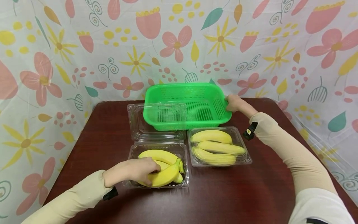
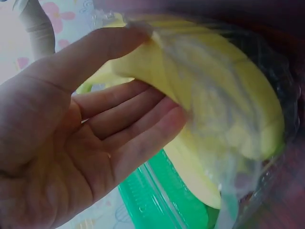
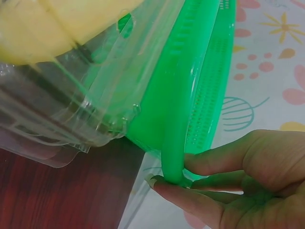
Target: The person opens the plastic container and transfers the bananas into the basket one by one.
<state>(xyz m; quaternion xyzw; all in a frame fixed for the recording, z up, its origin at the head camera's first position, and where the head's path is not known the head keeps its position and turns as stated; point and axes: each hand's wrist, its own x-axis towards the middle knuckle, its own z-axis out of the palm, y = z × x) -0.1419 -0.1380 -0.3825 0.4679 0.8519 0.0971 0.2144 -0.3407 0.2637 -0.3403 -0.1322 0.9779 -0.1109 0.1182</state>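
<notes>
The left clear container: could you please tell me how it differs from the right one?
The left container has its lid folded back, while the right container looks closed. The left hand reaches into the left container, holding a banana; no hand touches the right container. Bananas overlap in the left container but lie roughly side by side in the right container. Both are clear plastic and hold bananas.

Table (image 1: pixel 229 193): dk reddish-brn, semi-gloss, far corners rounded. Floral cloth (image 1: pixel 201 37) hangs behind it + along L & R sides, white bkgd. Print incl. pink flowers (image 1: pixel 176 45), pink tulips (image 1: pixel 148 25) w/ ylw tops, thin-petal ylw flowers (image 1: pixel 220 38), teal leaves (image 1: pixel 213 17) & grey-teal spirals (image 1: pixel 113 69). Table's far edge is nr cloth; R wrist view shows pt of both.
</notes>
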